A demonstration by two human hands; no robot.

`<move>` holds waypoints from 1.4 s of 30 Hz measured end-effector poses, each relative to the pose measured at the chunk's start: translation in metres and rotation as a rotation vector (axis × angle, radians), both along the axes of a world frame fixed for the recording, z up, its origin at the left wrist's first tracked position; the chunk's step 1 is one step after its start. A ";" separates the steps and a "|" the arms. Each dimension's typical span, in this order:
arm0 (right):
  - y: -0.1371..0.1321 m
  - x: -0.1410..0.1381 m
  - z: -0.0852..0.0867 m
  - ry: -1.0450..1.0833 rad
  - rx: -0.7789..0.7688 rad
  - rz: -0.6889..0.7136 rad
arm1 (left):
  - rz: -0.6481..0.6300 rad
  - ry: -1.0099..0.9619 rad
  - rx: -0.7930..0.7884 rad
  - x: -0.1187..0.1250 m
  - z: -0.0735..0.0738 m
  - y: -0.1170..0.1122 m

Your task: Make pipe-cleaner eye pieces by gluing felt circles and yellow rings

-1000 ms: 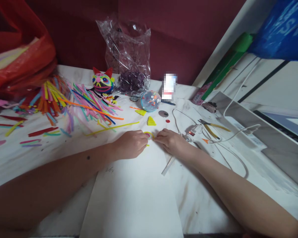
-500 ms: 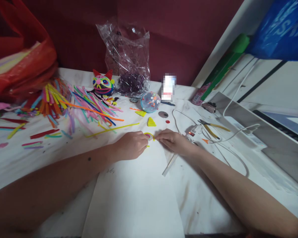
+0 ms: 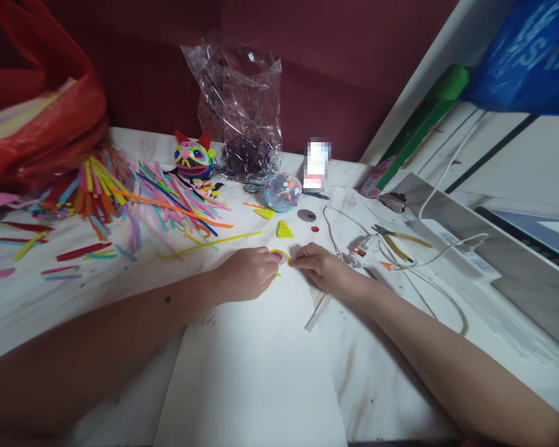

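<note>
A small curled piece of pipe cleaner (image 3: 281,255), yellow outside with pink and blue inside, is pinched in my left hand (image 3: 246,273); its fingers are closed over part of it. From the right side my right hand (image 3: 323,268) touches the yellow edge, thumb and fingertips pressed together. Both hands are over the top of a white paper sheet (image 3: 256,372). Just beyond them lie two ribbed yellow triangles, the nearer yellow triangle (image 3: 284,230) and the farther yellow triangle (image 3: 264,213). A long yellow pipe cleaner (image 3: 214,243) stretches out behind my left hand.
Bundles of coloured pipe cleaners (image 3: 168,195) cover the left back. A cat-like head (image 3: 194,155) stands near a clear plastic bag (image 3: 249,118) and a clear round container (image 3: 283,192). At right are pliers (image 3: 400,239), a glue gun (image 3: 354,262) and white cables (image 3: 447,248).
My right hand's fingers have shifted slightly at the piece's right edge, and the yellow end there shows less. My left hand has stayed in place.
</note>
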State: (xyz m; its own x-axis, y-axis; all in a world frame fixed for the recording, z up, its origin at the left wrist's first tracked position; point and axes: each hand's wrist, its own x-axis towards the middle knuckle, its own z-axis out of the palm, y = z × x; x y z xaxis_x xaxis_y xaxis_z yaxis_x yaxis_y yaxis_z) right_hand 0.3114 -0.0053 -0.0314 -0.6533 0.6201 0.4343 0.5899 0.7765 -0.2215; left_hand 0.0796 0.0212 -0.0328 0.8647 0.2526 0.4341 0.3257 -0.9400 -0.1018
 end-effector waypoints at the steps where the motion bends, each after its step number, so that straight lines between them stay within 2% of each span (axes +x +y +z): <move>1: 0.000 0.000 0.000 0.008 0.001 0.009 | 0.002 0.000 0.001 0.000 0.000 0.000; 12: -0.001 0.000 0.003 -0.017 -0.015 0.006 | 0.014 0.006 -0.011 -0.001 0.002 0.000; 19: 0.001 -0.002 0.004 -0.051 0.048 0.044 | 0.016 0.003 0.003 -0.001 0.000 0.000; 26: 0.002 -0.003 0.004 -0.042 0.020 0.033 | 0.013 0.016 0.008 0.000 0.001 0.001; 36: 0.006 -0.003 -0.001 -0.021 0.032 0.014 | -0.055 0.030 -0.003 0.000 0.000 0.001; 42: 0.003 -0.005 0.003 -0.052 0.020 0.050 | -0.047 -0.016 0.013 0.001 0.003 -0.001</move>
State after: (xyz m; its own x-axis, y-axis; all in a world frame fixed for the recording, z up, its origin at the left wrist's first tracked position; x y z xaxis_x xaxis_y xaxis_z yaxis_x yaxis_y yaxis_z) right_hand 0.3063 -0.0022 -0.0285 -0.7055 0.5777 0.4105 0.5604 0.8093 -0.1759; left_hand 0.0805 0.0202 -0.0296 0.8683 0.2056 0.4514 0.2825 -0.9530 -0.1094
